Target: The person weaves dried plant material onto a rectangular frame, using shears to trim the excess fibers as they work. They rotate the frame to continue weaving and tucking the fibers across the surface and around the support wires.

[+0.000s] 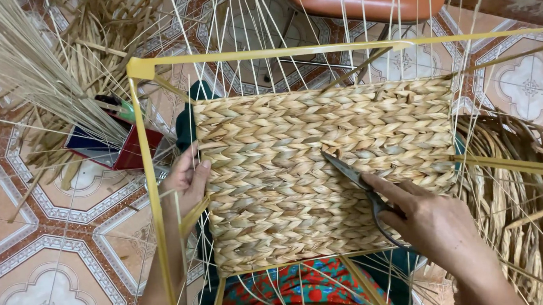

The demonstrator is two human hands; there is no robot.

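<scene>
Gripping dark scissors point(360, 182) in the closed fingers of the right hand point(433, 225), index finger stretched along the handle, blades parted a little and lying flat on the woven panel point(326, 168), tips near its middle. Clasping the panel's left edge with the left hand point(188, 179), fingers curled round the edge just beside the yellow metal frame point(149, 175), thumb resting on the weave. Stretching across the frame's near face, that pale braided straw panel, reaching from the frame's left upright almost to its right one, thin loose strands point(346, 59) sticking up past the top bar. Lying on the patterned tile floor point(53, 262) beyond the frame's left side, a red and blue box-shaped package point(118, 149), half buried under a bundle of pale dried stalks point(34, 64), with something green on top of it. Heaped at the frame's right side, a pile of darker dried straw point(513, 192). Showing past the frame's far bar, the edge of an orange seat point(368, 2). Showing below the panel's bottom edge, colourful patterned cloth point(300, 290).
</scene>
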